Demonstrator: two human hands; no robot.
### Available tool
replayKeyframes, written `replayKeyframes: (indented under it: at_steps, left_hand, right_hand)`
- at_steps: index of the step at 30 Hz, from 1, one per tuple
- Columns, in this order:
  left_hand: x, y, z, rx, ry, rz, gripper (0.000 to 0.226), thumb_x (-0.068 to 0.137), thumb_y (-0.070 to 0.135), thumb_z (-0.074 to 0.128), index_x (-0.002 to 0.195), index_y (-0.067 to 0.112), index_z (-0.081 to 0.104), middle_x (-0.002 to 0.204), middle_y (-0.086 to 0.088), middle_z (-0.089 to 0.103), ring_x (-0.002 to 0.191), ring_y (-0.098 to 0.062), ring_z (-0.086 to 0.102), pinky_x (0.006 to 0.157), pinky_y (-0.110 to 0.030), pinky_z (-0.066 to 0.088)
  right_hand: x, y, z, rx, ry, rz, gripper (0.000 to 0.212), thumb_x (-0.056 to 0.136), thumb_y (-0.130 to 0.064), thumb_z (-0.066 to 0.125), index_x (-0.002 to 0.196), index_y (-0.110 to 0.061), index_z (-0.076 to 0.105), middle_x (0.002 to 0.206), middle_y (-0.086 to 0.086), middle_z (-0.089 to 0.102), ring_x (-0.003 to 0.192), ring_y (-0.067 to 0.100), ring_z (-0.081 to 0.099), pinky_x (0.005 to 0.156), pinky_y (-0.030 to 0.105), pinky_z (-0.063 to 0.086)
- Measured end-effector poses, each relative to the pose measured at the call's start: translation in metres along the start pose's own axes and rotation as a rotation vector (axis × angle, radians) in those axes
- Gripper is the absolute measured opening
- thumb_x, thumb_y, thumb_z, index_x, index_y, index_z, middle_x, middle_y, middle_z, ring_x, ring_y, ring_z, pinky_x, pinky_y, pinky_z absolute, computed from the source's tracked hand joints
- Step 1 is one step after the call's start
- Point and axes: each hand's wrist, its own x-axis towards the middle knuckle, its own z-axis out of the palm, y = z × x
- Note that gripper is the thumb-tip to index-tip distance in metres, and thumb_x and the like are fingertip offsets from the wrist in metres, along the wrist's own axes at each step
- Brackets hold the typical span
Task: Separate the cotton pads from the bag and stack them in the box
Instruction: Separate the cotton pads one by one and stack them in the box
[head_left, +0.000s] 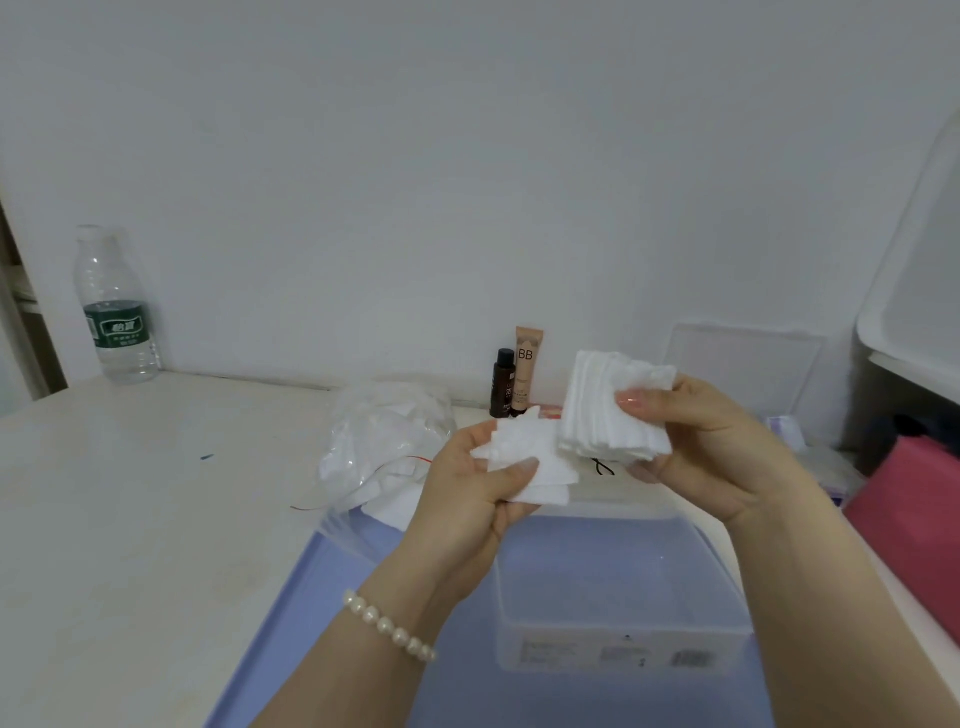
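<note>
My right hand (711, 441) grips a thick, neat stack of white square cotton pads (602, 410), thumb on its front face. My left hand (467, 488) pinches a few loose, fanned cotton pads (530, 467) just left of that stack. Both hands hover above a clear plastic box (618, 587) that stands on a lilac mat; I see no pads inside it. Behind my left hand lies the crumpled clear bag (384, 441) with more white pads in it and a red strip at its mouth.
A lilac mat (322, 597) lies on the white table. A water bottle (117, 306) stands at the back left. A small dark bottle (503, 384) and a BB cream tube (525, 369) stand by the wall. A clear lid (748, 364) leans behind; a pink object (914, 509) sits right.
</note>
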Motion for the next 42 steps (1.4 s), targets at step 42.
replayKeyframes:
  at_steps: [42]
  left_hand:
    - [-0.006, 0.008, -0.001, 0.196, -0.096, -0.261, 0.023, 0.096, 0.004, 0.044, 0.1, -0.005, 0.066, 0.1, -0.02, 0.071, 0.085, -0.027, 0.07, 0.073, -0.035, 0.059]
  right_hand:
    - [0.0, 0.009, 0.001, -0.906, -0.149, 0.141, 0.02, 0.073, -0.008, 0.074, 0.087, -0.023, 0.074, 0.088, -0.004, 0.071, 0.08, 0.004, 0.061, 0.077, 0.02, 0.048]
